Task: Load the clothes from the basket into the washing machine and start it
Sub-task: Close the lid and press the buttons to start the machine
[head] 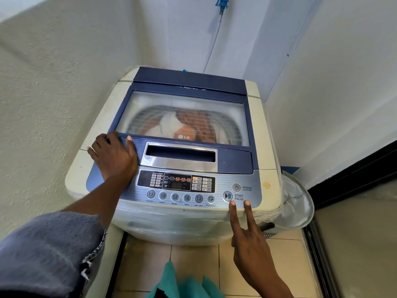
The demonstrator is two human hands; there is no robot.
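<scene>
The right hand (251,244) holds nothing: its index and middle fingers (233,211) are straight and spread apart, the others curled in, and the two tips lie on the front edge of the control panel (217,197). Just beyond the index tip is the round START/PAUSE button (227,196), with the power button (236,187) a little farther on. The left hand (113,155) lies flat with fingers relaxed and spread on the front-left corner of the closed lid (234,160), grasping nothing, its forearm coming out of a grey sleeve (49,250). Beyond the left hand's fingers, the lid's clear window shows the clothes (182,123), white and brownish, lying in the drum of the washing machine (268,147). To the right of the right hand, a white mesh basket (298,203) leans against the machine's side. Beneath the right hand's wrist is tiled floor (193,254), with a teal cloth (171,280) at the frame's bottom edge. Far beyond both hands, a blue tap (221,3) sits on the wall.
</scene>
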